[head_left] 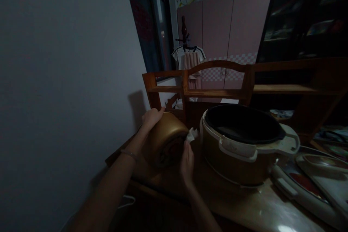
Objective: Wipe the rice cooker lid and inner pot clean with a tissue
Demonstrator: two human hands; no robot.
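The left hand's grip (152, 117) is closed over the upper edge of a gold-coloured vessel (170, 125), its thumb lying along the top near the rim while the other fingers are too dark and hidden to make out singly. The right hand's grip (187, 161) is nearly pressed together, thumb and fingertips pinching a crumpled white tissue (191, 135) beside the vessel's right edge; whether the tissue touches the metal cannot be told. The vessel is tilted over on the left end of the table (214, 197), its rounded gold side up and its dark face turned toward the right hand. A bracelet (129, 153) circles the left wrist. Just right of the tissue stands an upright electric cooker (231, 165), its black interior (241, 127) exposed, with a pale rim and a pale front handle (239, 150). Farther right, at the table's edge, lies a pale lid-like piece (320, 170), near a thin white cable (317, 150). Behind the cooker and vessel rises a wooden shelf unit (217, 93). Beyond it, a white shirt (178, 55) hangs on a coat stand (184, 25) before a pink wardrobe (217, 32); a plain wall (67, 61) fills the left.
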